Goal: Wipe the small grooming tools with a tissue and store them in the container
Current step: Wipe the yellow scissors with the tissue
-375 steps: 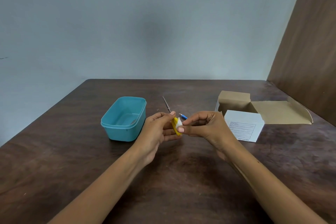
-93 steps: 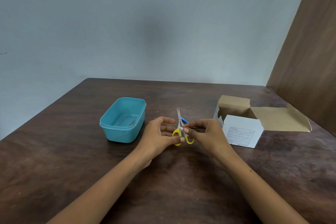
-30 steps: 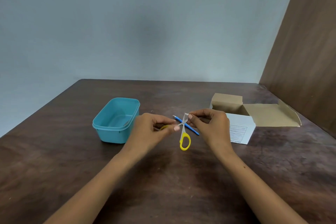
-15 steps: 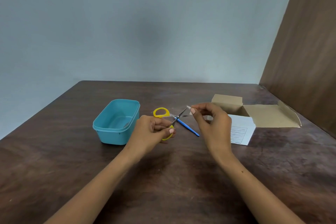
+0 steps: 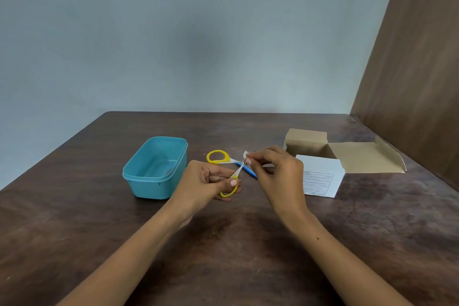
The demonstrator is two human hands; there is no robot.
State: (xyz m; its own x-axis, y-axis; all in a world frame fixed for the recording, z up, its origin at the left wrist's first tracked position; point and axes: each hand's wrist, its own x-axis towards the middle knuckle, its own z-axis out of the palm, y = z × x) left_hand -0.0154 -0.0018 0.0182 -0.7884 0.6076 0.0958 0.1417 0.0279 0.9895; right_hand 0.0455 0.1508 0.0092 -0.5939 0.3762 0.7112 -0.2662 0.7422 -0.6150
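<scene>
Dark wooden table (image 5: 223, 243), grey wall behind: left hand (image 5: 206, 181) gripping opened yellow scissors (image 5: 229, 169), right hand (image 5: 275, 171) pinching tissue (image 5: 246, 154).

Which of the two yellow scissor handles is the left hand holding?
The lower handle loop, nearest the camera; the left hand grips it. The other loop is free.

Bare table (image 5: 223, 243) near the person, container (image 5: 155, 169) standing left, open box (image 5: 323, 164) right, wood panel (image 5: 417, 69) walling far right
</scene>
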